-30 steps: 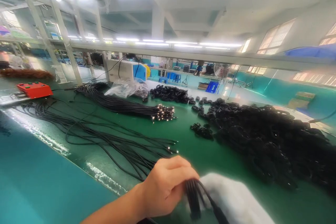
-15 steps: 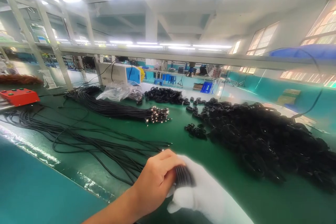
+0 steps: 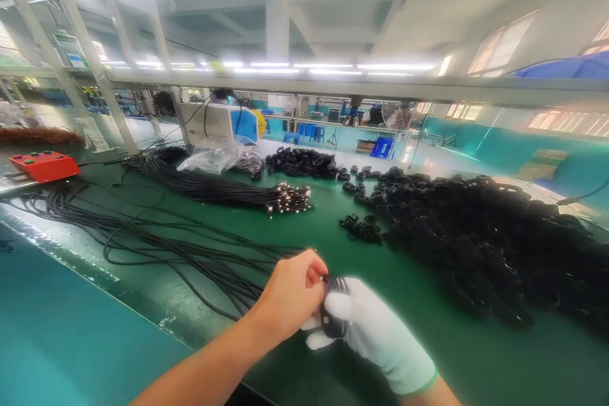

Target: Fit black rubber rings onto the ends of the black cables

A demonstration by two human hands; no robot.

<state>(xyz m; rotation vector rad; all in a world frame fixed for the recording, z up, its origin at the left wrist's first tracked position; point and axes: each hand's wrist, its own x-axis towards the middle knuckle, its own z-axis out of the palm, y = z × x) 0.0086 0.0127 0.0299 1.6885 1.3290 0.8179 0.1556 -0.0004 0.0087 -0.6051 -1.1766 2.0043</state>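
A small coil of black cable (image 3: 334, 325) is gripped in my right hand (image 3: 368, 328), which wears a white knitted glove. The gloved thumb lies across the loops and the other fingers curl beneath. My left hand (image 3: 291, 292) is bare and closed, its thumb and fingers pinching at the coil's left upper edge. What exactly lies between those fingertips is partly hidden. Left of my hands, loose black cables (image 3: 190, 254) spread over the green tabletop (image 3: 328, 216). Beyond them lies a thick bundle of straight black cables (image 3: 223, 192) with shiny tips at its right end.
A large heap of coiled black cables (image 3: 476, 235) fills the right side, with a smaller pile (image 3: 304, 162) behind. At the back are a clear plastic bag (image 3: 214, 157) and a white-and-blue machine (image 3: 214, 124). A red button box (image 3: 45, 166) stands far left.
My left hand has shifted up slightly along the coil, and the gloved thumb now presses over the loops. More of the coil shows. The view has tilted down and turned slightly.
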